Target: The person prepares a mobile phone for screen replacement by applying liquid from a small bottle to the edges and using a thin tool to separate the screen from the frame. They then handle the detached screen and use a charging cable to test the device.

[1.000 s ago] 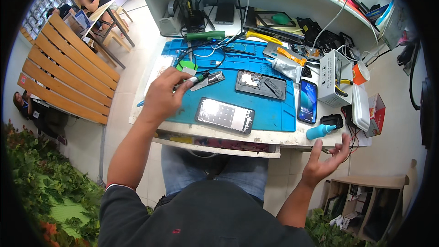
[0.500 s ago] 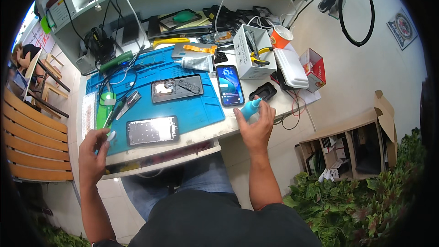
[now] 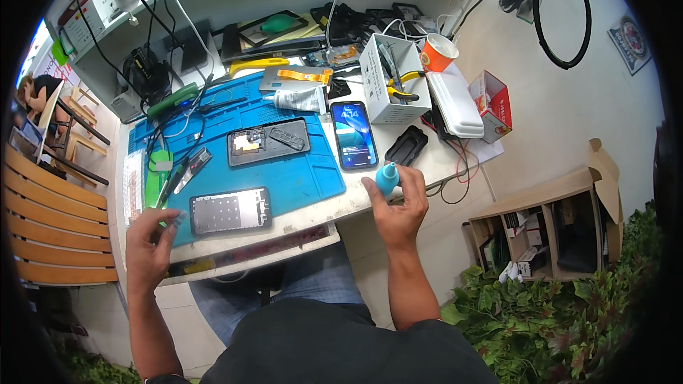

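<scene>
My right hand [image 3: 400, 206] is closed around a small light-blue squeeze bottle [image 3: 388, 179], its nozzle pointing up, off the front right of the table. At the mat's left front corner my left hand [image 3: 151, 240] pinches a small translucent piece [image 3: 178, 219] whose kind I cannot make out. Right of that hand, a phone screen panel in its frame [image 3: 230, 211] lies on the blue repair mat [image 3: 302, 183]. Behind the panel lies an opened phone back housing [image 3: 268, 141] with parts exposed. A lit smartphone [image 3: 353, 135] lies right of the mat.
A tweezers-like metal tool [image 3: 192, 168] lies by a green strip [image 3: 156, 183]. Behind are a glue tube [image 3: 299, 100], a white box of tools [image 3: 393, 82] and an orange cup [image 3: 439, 52]. A black tray [image 3: 407, 146] sits near the right edge. A slatted chair [image 3: 57, 224] stands left.
The blue bottle has turned from leaning right to nearly upright in my right hand. My left hand has shifted slightly, and the piece in its fingers is turned differently. The view has shifted slightly.
</scene>
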Action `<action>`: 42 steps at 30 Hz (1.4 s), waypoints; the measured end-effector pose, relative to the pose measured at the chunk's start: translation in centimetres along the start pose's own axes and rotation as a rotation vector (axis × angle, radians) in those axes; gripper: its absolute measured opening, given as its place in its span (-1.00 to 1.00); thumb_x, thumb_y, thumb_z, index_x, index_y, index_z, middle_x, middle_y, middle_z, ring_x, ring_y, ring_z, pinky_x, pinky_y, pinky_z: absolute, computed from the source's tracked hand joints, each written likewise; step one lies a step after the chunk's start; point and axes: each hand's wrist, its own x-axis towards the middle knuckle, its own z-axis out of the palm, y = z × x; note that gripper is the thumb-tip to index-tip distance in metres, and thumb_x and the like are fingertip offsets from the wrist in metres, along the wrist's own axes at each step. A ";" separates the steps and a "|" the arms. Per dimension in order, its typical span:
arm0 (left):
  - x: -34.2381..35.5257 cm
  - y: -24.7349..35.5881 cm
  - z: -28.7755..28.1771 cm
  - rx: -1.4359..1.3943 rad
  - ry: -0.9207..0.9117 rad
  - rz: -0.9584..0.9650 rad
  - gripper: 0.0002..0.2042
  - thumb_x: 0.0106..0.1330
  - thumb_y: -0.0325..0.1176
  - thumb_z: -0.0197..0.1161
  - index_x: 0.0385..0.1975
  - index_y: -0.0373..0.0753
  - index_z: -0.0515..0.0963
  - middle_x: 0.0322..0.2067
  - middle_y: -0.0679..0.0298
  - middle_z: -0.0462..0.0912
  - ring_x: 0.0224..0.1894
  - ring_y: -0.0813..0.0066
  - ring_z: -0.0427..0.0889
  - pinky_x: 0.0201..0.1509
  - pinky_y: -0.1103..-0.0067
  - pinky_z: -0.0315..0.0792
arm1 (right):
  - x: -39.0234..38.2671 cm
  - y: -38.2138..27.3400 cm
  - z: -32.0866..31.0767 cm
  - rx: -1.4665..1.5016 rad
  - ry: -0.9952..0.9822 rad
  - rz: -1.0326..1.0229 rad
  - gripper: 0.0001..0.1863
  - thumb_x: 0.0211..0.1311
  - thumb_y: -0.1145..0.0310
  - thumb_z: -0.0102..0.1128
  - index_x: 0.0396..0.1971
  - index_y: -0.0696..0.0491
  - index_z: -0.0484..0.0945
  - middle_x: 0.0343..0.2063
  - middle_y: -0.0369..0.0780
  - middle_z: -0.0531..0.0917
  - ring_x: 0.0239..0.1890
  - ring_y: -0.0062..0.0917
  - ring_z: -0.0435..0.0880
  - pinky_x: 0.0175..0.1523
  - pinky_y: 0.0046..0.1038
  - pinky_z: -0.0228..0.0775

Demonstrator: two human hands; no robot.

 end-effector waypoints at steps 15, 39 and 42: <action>0.7 5.1 0.9 0.151 -0.070 0.205 -0.81 0.36 -0.54 0.56 -0.07 -0.24 0.85 -0.20 0.15 0.74 -0.16 0.13 0.77 -0.07 0.35 0.61 | 2.0 -9.6 5.7 0.183 -0.432 -0.424 -0.32 -0.01 0.66 0.60 0.25 0.13 0.76 0.01 -0.04 0.72 0.07 -0.06 0.73 0.17 -0.10 0.65; 1.3 4.0 1.0 0.195 -0.056 0.220 -0.85 0.41 -0.33 0.63 -0.14 -0.22 0.92 -0.26 0.23 0.77 -0.26 0.20 0.80 -0.13 0.35 0.63 | 5.9 -14.1 6.8 -0.234 -0.443 -1.091 -0.64 0.28 0.47 0.37 0.06 0.25 0.79 -0.13 -0.22 0.62 -0.04 -0.35 0.68 -0.02 -0.27 0.57; 1.3 4.1 1.3 0.185 -0.056 0.219 -0.86 0.42 -0.32 0.62 -0.15 -0.22 0.92 -0.26 0.22 0.78 -0.26 0.19 0.80 -0.13 0.34 0.63 | 6.0 -14.1 6.5 -0.261 -0.451 -1.104 -0.65 0.29 0.46 0.37 0.05 0.24 0.80 -0.15 -0.23 0.63 -0.04 -0.37 0.69 -0.03 -0.28 0.55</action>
